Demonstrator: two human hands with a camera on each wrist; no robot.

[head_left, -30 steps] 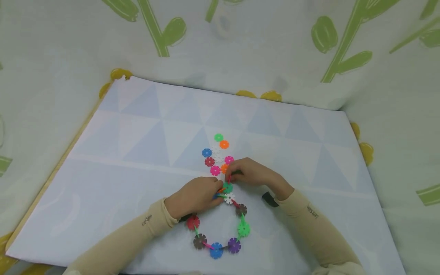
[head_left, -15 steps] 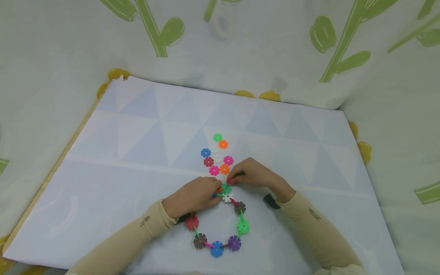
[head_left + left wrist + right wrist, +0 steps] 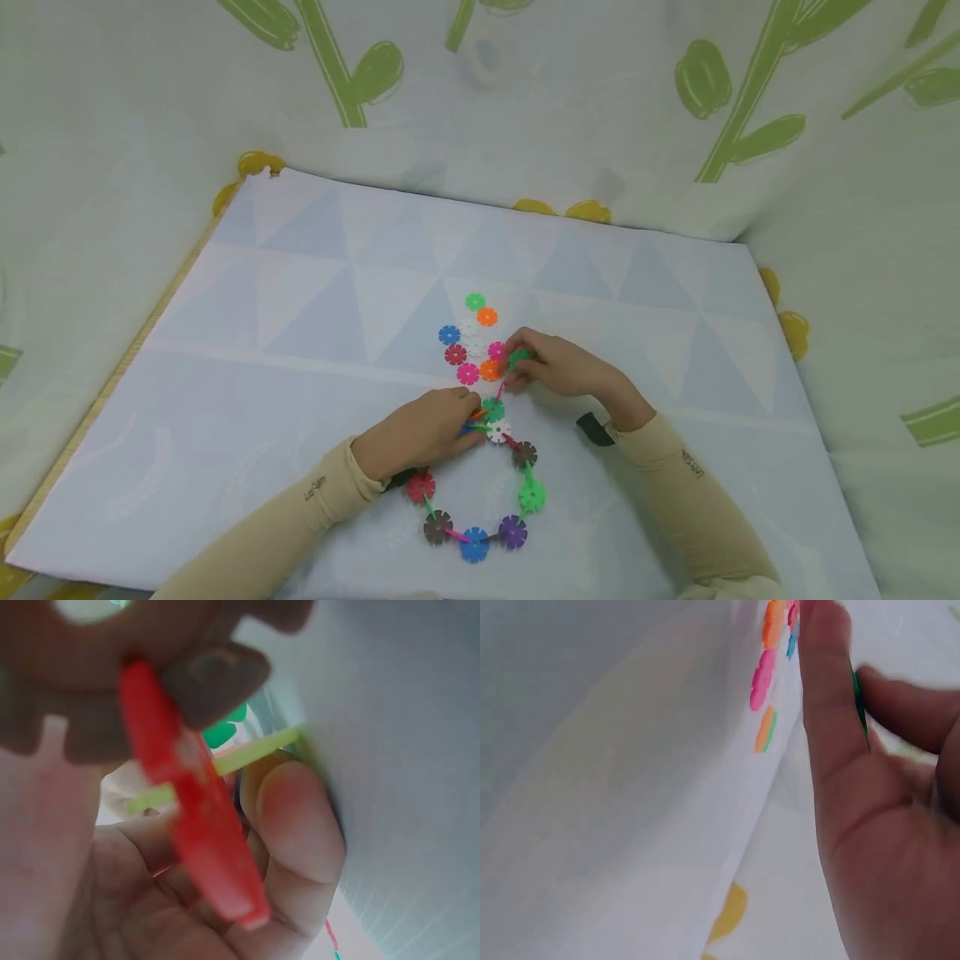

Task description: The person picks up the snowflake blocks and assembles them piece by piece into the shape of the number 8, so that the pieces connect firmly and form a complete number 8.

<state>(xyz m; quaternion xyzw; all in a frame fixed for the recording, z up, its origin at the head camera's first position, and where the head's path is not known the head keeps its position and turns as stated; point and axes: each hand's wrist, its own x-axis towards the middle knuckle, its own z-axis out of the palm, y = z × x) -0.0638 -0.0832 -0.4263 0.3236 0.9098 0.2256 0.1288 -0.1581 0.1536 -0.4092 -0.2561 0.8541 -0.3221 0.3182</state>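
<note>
A ring-shaped chain of notched plastic snowflake discs (image 3: 474, 545) lies on the table, its discs slotted together in many colours. At the chain's far end my left hand (image 3: 416, 429) pinches the linked discs near an orange one (image 3: 477, 414) and a teal-green one (image 3: 492, 409). A pink disc (image 3: 500, 390) stands on edge in the teal-green one. My right hand (image 3: 558, 364) holds a loose green disc (image 3: 519, 358) between its fingers, with the thumb tip close to the pink disc. In the left wrist view a red disc (image 3: 199, 817) of the chain crosses in front of the palm.
Several loose discs lie beyond the hands, among them a blue one (image 3: 449, 335), an orange one (image 3: 487, 317) and a light green one (image 3: 475, 302). The table (image 3: 225, 400) has a triangle-patterned cover. A patterned curtain (image 3: 585, 100) hangs behind its far edge.
My right hand has lifted its fingers from the pink disc and shifted slightly away, and the green disc in it shows more. The left hand has stayed at the chain.
</note>
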